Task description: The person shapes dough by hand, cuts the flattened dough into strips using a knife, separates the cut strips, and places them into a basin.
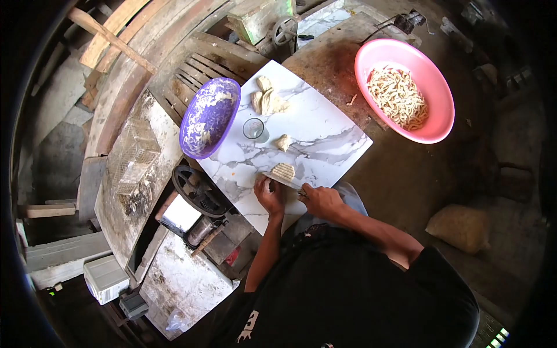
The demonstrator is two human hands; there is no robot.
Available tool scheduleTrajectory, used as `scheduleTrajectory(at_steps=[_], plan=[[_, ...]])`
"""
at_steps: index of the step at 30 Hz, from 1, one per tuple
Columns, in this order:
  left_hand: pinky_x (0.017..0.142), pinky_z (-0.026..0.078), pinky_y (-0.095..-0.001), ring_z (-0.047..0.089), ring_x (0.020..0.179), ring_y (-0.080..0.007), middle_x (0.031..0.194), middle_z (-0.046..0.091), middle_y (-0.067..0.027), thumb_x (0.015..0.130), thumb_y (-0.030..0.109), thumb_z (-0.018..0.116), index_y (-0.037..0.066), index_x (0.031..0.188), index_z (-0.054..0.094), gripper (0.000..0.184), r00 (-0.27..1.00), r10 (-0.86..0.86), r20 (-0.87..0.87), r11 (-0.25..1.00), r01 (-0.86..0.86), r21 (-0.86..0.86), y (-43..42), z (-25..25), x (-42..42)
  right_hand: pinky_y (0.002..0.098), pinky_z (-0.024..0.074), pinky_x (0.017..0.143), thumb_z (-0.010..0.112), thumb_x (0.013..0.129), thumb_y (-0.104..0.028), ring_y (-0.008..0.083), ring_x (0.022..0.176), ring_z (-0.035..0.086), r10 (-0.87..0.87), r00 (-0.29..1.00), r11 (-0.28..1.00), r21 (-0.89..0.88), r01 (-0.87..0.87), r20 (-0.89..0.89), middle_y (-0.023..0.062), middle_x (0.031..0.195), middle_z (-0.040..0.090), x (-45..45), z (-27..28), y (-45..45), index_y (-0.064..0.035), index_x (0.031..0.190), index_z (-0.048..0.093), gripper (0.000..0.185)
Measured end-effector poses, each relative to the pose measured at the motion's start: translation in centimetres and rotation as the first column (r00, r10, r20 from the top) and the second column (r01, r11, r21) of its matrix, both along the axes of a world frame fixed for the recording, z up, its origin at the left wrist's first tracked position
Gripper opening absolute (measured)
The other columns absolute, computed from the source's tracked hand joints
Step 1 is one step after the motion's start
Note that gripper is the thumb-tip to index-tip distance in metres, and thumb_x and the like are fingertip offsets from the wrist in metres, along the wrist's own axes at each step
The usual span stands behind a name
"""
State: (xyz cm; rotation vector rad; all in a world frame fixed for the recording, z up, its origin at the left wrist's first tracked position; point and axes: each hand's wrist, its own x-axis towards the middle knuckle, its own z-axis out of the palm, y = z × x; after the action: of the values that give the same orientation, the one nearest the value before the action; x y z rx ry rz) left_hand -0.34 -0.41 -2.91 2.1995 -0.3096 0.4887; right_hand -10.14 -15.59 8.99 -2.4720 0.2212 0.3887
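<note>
right hand [320, 200] is closed round a knife [285, 181]; left hand [270, 196] is curled near its tip, grip unclear. sliced dough [283, 170] sits by the blade on the table [333, 139]. strips [397, 95] already lie in the pink basin [442, 119]; lumps [266, 104] remain uncut.

Both bare arms reach up from the lower part of the frame, and the hands meet near its centre, close together but apart. The left forearm [269, 246] rises steeply, just left of the middle, to a left wrist [276, 216] that looks nearly straight. The left hand [269, 200] is loosely curled, a dark hollow showing between thumb and fingers; how tightly it closes cannot be told. The right forearm [377, 231] slants in from the lower right, flatter than the other. The right hand [324, 202] is closed in a grip, knuckles upward. The torso [354, 296] fills the bottom centre.
</note>
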Motion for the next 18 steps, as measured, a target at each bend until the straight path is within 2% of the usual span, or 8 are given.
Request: scheduleTrajectory(at_steps=[5,8,10,14,18], plan=[[0.09,0.043,-0.0454,0.058,0.098,-0.033,0.099,0.066,-0.0111,0.079,0.011,0.07,0.002,0.096,0.067,0.02,0.999,-0.029,0.04,0.999,0.031,-0.044,0.3,-0.4,0.1,0.053,0.0508,0.063,0.058,0.09,-0.028,0.0424,0.07,0.066,0.009,1.0,1.0,0.007,-0.01,0.03,0.0245,0.073,0.066,1.5,-0.2,0.8,-0.0019,0.11,0.05,0.034],[0.089,0.043,-0.0459,0.058,0.098,-0.0333,0.099,0.065,-0.0116,0.079,0.012,0.071,0.002,0.096,0.066,0.02,0.997,-0.032,0.064,0.999,0.032,-0.001,0.4,-0.4,0.0,0.0536,0.0509,0.063,0.059,0.089,-0.026,0.0435,0.07,0.066,-0.017,1.0,0.999,0.032,0.017,0.006,0.0254,0.073,0.065,2.1,-0.1,1.1,-0.0015,0.111,0.049,0.034],[0.088,0.043,-0.0454,0.058,0.098,-0.0327,0.099,0.065,-0.0116,0.079,0.012,0.071,0.002,0.096,0.066,0.019,0.997,-0.061,0.049,0.998,0.06,0.01,0.4,-0.1,-0.1,0.0545,0.0512,0.069,0.051,0.09,-0.023,0.0437,0.079,0.066,-0.024,0.998,0.998,0.064,0.027,-0.05,0.0265,0.083,0.066,2.4,0.1,1.1,-0.0014,0.109,0.049,0.029],[0.087,0.044,-0.0448,0.058,0.097,-0.0326,0.097,0.065,-0.011,0.08,0.012,0.071,0.003,0.095,0.067,0.018,0.995,-0.091,0.05,0.995,0.09,0.031,0.7,-0.2,-0.1,0.0547,0.0514,0.07,0.052,0.089,-0.023,0.0447,0.08,0.066,-0.029,0.998,0.997,0.069,0.033,-0.064,0.0263,0.084,0.067,2.3,0.3,1.1,-0.0012,0.109,0.049,0.03],[0.089,0.044,-0.0438,0.059,0.098,-0.0317,0.098,0.067,-0.011,0.08,0.009,0.069,0.003,0.095,0.068,0.016,0.997,-0.037,0.065,0.999,0.036,0.011,0.1,0.5,-0.2,0.0542,0.0515,0.073,0.053,0.089,-0.024,0.0455,0.082,0.065,-0.039,0.99,0.998,0.049,0.046,-0.132,0.0271,0.084,0.066,0.6,1.2,0.2,-0.0021,0.107,0.049,0.029]])
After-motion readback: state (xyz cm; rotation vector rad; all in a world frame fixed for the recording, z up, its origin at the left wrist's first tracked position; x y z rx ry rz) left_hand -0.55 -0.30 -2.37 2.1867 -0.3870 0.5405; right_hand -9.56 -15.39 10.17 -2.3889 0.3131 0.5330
